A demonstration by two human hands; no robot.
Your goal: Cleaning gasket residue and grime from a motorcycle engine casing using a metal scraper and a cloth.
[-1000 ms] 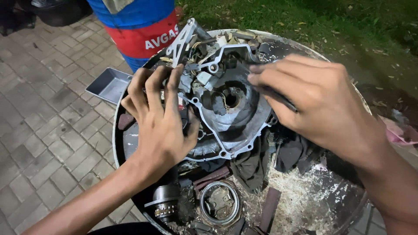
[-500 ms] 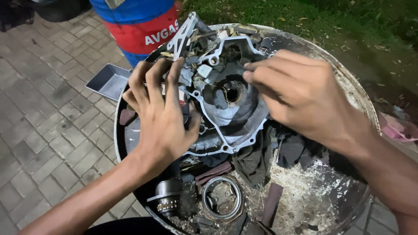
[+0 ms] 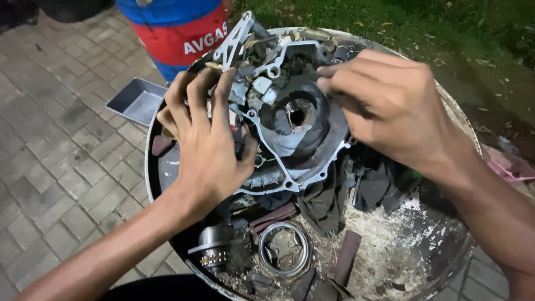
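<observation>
While the engine casing [image 3: 290, 134] sits on the round drum top [image 3: 446, 245] at the centre of the head view, the left hand [image 3: 209, 142] presses flat on its left side, fingers spread, and the right hand [image 3: 390, 106] lies over its upper right edge, fingers curled around a dark tool barely visible. A ring-shaped part [image 3: 283, 249] lies lower centre, a grey tray [image 3: 136, 100] upper left

Your one head camera looks steeply down, close over the round drum top [image 3: 446, 245], paving at left.
</observation>
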